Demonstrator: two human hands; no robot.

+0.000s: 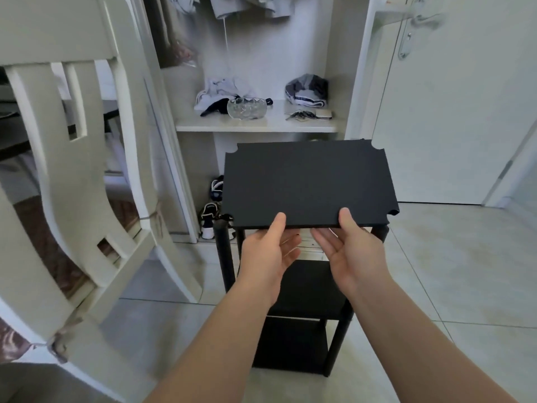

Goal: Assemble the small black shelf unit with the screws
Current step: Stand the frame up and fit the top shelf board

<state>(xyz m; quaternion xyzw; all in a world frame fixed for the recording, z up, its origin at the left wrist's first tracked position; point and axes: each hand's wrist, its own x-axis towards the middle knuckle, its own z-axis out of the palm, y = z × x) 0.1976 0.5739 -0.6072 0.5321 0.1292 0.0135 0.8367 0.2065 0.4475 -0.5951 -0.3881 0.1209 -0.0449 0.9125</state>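
The white chair point(78, 170) crowds the left side, its legs close to the black shelf unit's point(302, 289) front-left post point(223, 251). On the right, tiled floor point(450, 271) lies open as far as the door point(453, 112). Behind, the wardrobe shelf point(255, 125) with its glass bowl point(247, 107), and the shoes point(210, 219) below it, hem in the far side. The top panel point(308, 181), held at its near edge by the left hand point(267, 251) and right hand point(348, 251), blocks access from above. The front, between the posts, is open.

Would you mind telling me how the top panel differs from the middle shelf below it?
The panel is held by the left hand and right hand, thumbs on top; the shelf is untouched. The panel's far notches stand empty; the shelf sits between the posts. The panel shows whole; the arms hide part of the shelf. Both are flat, black and rectangular.
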